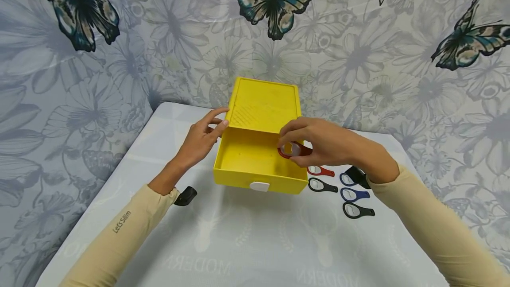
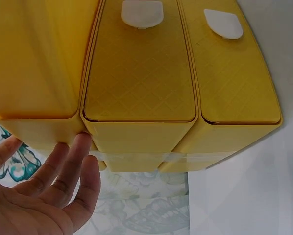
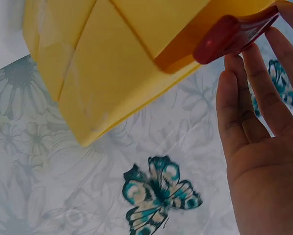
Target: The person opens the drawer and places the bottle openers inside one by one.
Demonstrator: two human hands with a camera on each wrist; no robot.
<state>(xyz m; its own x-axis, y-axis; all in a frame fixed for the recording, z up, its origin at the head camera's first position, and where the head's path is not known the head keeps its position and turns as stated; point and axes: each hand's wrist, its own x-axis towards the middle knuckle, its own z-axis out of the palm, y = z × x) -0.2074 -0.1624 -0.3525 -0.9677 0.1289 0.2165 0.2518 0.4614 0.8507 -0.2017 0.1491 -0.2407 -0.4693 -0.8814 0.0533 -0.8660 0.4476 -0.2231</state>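
Note:
A red magnifying glass (image 1: 305, 150) is pinched between the thumb and fingers of my right hand (image 1: 324, 140), over the right side of a pulled-out yellow drawer (image 1: 239, 180). In the right wrist view the red magnifying glass (image 3: 227, 41) hangs at the drawer's edge, with the fingers (image 3: 259, 78) reaching up to it. The yellow cabinet (image 1: 266, 104) stands behind the drawer. My left hand (image 1: 200, 138) rests its fingertips on the cabinet's left side. In the left wrist view those fingers (image 2: 70, 171) are spread and fairly straight against the yellow wall.
Right of the drawer lie several magnifying glasses: a red one (image 1: 322, 171), black ones (image 1: 328, 187) and blue ones (image 1: 360, 195). Two more drawers with white tabs (image 2: 142, 13) sit below the top one. A patterned cloth wall (image 1: 179, 56) stands behind the white table (image 1: 247, 242).

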